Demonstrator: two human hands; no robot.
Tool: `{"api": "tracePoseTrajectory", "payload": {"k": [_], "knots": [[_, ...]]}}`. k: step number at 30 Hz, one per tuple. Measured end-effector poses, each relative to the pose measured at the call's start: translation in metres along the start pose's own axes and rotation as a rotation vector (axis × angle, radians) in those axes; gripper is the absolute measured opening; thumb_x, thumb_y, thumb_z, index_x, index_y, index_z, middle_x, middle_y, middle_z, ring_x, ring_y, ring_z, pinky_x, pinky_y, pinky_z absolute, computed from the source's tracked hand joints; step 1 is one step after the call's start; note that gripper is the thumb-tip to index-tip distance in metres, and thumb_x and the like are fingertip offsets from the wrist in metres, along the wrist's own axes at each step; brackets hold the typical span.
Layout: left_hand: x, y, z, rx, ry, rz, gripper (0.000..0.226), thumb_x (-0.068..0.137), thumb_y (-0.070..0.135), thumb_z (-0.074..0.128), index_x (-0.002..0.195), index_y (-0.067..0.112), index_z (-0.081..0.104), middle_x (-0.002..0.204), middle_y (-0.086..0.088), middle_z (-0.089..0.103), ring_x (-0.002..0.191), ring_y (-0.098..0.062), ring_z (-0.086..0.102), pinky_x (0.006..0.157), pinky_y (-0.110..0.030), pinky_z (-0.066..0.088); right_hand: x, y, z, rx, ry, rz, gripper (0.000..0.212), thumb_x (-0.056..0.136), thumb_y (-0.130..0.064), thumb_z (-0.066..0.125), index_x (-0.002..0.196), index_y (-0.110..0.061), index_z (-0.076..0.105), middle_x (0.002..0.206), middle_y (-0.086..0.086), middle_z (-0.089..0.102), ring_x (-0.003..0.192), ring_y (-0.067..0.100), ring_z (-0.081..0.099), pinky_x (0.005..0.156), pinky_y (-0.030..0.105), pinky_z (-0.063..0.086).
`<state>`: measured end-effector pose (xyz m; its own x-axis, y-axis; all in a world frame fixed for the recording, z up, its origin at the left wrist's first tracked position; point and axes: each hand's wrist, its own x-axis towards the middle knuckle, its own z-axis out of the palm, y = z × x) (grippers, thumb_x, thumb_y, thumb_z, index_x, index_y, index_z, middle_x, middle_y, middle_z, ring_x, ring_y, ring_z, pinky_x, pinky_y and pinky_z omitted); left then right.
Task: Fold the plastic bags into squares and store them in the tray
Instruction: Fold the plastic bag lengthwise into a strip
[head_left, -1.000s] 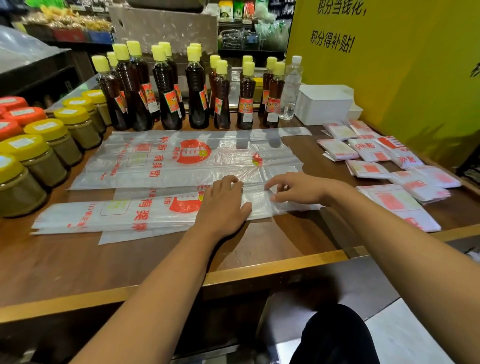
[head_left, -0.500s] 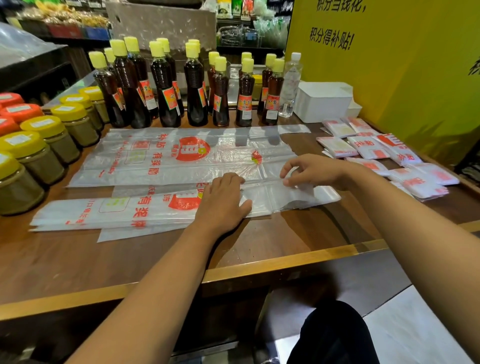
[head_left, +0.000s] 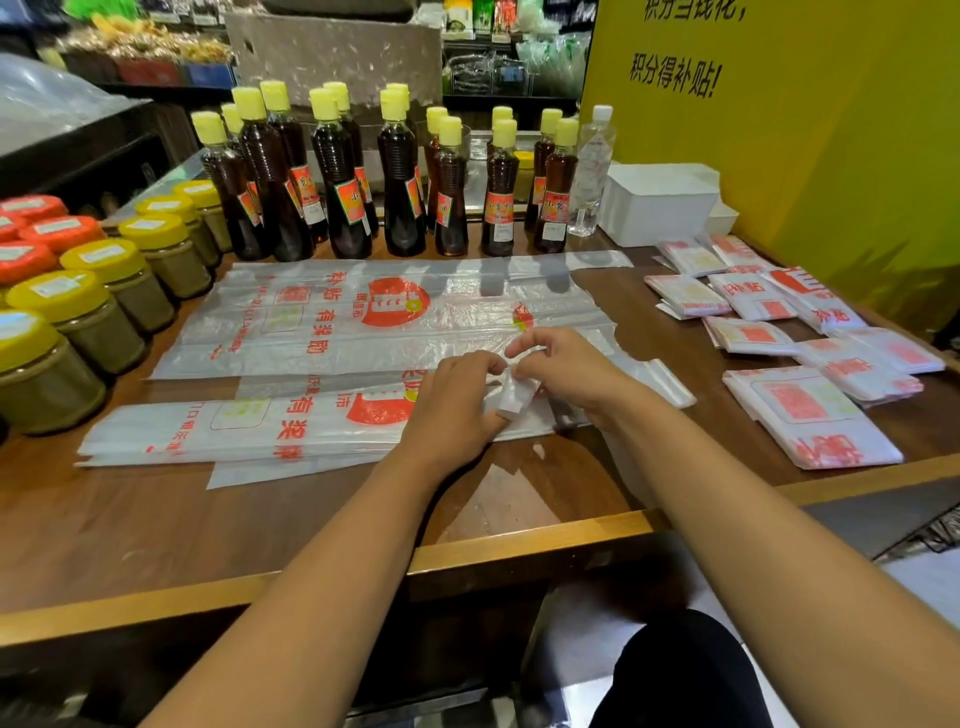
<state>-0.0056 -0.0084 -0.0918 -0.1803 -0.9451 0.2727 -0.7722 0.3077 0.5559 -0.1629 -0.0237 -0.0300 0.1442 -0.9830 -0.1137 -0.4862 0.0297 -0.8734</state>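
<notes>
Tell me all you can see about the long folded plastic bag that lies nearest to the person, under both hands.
The long folded clear plastic bag with red print lies flat as a narrow strip across the brown wooden table, parallel to its near edge. It is thin, translucent film with red characters and a red round logo. The left hand presses on it, while the right hand pinches its right end, folded over towards the left. More film sticks out beneath it.
</notes>
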Motion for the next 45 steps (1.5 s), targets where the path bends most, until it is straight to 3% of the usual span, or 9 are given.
{"api": "tracePoseTrajectory", "payload": {"k": [8,11,13,16,20,24,31,36,45], "knots": [[-0.003,0.000,-0.010,-0.195,-0.093,-0.006,0.061,0.084,0.001,0.055,0.137,0.030,0.051,0.143,0.003,0.051,0.135,-0.018,0.040,0.114,-0.046,0.034,-0.012,0.014,0.018,0.249,0.040,-0.118,0.030,0.091,-0.007,0.054,0.115,-0.018,0.068,0.090,0.010,0.075,0.082,0.012,0.072,0.072,0.019,0.051],[-0.007,0.006,-0.022,-0.292,0.050,-0.062,0.065,0.086,-0.014,0.044,0.136,0.026,0.055,0.144,0.005,0.052,0.137,-0.011,0.041,0.116,-0.032,0.031,-0.013,0.018,0.020,0.142,0.026,-0.142,0.037,0.088,-0.006,0.054,0.117,-0.025,0.066,0.083,0.004,0.077,0.085,0.013,0.072,0.081,0.025,0.054],[-0.008,0.007,-0.030,-0.385,0.217,-0.094,0.066,0.085,-0.017,0.038,0.133,0.023,0.058,0.140,0.006,0.057,0.133,-0.006,0.045,0.116,-0.028,0.033,-0.013,0.020,0.024,0.047,0.036,-0.171,0.033,0.091,-0.006,0.053,0.116,-0.022,0.068,0.079,-0.003,0.076,0.082,0.006,0.070,0.076,0.018,0.052],[-0.010,0.006,-0.032,-0.322,0.260,-0.082,0.057,0.091,-0.010,0.040,0.136,0.021,0.056,0.141,0.005,0.057,0.134,-0.010,0.046,0.117,-0.032,0.035,-0.013,0.022,0.026,0.016,0.034,-0.207,0.029,0.093,-0.005,0.052,0.112,-0.018,0.070,0.079,-0.005,0.076,0.081,0.003,0.069,0.071,0.010,0.049],[-0.012,-0.004,-0.016,0.009,0.040,-0.092,0.047,0.101,0.010,0.046,0.147,0.018,0.042,0.150,-0.005,0.046,0.138,-0.025,0.042,0.116,-0.042,0.032,-0.013,0.023,0.023,0.041,-0.003,-0.218,0.024,0.090,-0.003,0.054,0.101,-0.015,0.072,0.081,-0.001,0.077,0.083,0.010,0.071,0.082,0.023,0.054],[-0.012,-0.011,-0.012,0.136,0.012,-0.018,0.031,0.101,0.014,0.050,0.129,0.023,0.058,0.135,0.000,0.056,0.125,-0.022,0.049,0.103,-0.039,0.036,-0.017,0.020,0.019,0.117,-0.007,-0.232,0.024,0.090,0.003,0.054,0.098,-0.011,0.072,0.083,0.003,0.076,0.084,0.012,0.072,0.082,0.027,0.054],[-0.015,-0.009,-0.009,0.168,0.011,-0.026,0.024,0.098,0.011,0.049,0.121,0.016,0.055,0.128,-0.003,0.057,0.117,-0.022,0.049,0.093,-0.031,0.034,-0.021,0.038,-0.003,-0.116,0.359,-0.119,0.025,0.092,-0.012,0.060,0.115,-0.021,0.061,0.092,-0.005,0.065,0.088,0.012,0.062,0.083,0.036,0.056],[-0.016,-0.006,-0.011,0.179,0.009,-0.027,0.020,0.097,0.011,0.049,0.117,0.016,0.053,0.124,-0.003,0.056,0.112,-0.021,0.048,0.088,-0.028,0.032,-0.020,0.042,-0.001,-0.300,0.239,-0.077,0.018,0.094,-0.033,0.059,0.111,-0.030,0.063,0.090,-0.017,0.061,0.097,0.016,0.060,0.098,0.048,0.047],[-0.016,0.001,-0.013,0.172,0.021,-0.117,0.037,0.096,0.012,0.052,0.132,0.023,0.051,0.139,0.001,0.051,0.133,-0.021,0.033,0.104,-0.035,0.023,-0.018,0.035,0.015,-0.422,0.182,-0.099,0.034,0.097,-0.038,0.055,0.129,-0.027,0.053,0.084,-0.010,0.061,0.095,0.017,0.058,0.102,0.042,0.031]]}}
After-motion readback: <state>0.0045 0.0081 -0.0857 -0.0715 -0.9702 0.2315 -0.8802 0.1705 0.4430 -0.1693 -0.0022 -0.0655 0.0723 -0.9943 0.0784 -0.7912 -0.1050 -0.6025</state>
